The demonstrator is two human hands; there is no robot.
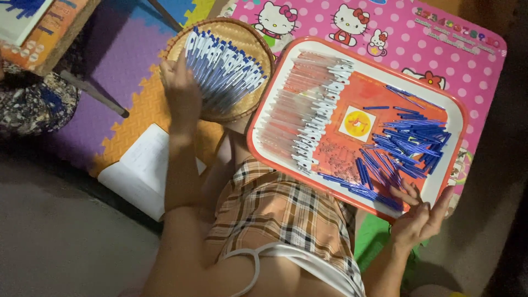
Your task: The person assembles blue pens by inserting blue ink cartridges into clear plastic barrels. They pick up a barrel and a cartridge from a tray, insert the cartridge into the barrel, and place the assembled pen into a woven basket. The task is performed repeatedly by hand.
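My left hand (179, 88) is stretched out to the round woven basket (263, 38) on the floor mat. The palm and the fingers lie against the left end of a fan of assembled pens (225, 69), white with blue caps, which fills the basket. The fingers are curved around the pens at that end, but I cannot tell if they really pinch one or only rest on them.

My right hand (421, 212) is at the near right corner of the red tray (461, 107). It is open, the fingers spread and a little bent, and the fingertips touch the last blue refills at the edge of the tray. It does not grip anything that I can see.

On the tray, a loose heap of thin blue refills (410, 140) lies on the right side, and some of them run in a line along the near edge toward my right hand. On the left side of the tray, a neat row of clear pen barrels (300, 113) with white ends is laid side by side.

The tray stands on a small pink table (396, 25) with white dots and cartoon cats. The basket is just beside the tray, on its left. Under the basket there is a foam mat (126, 49) in purple and orange, and a white paper sheet (140, 165) lies near my left forearm.
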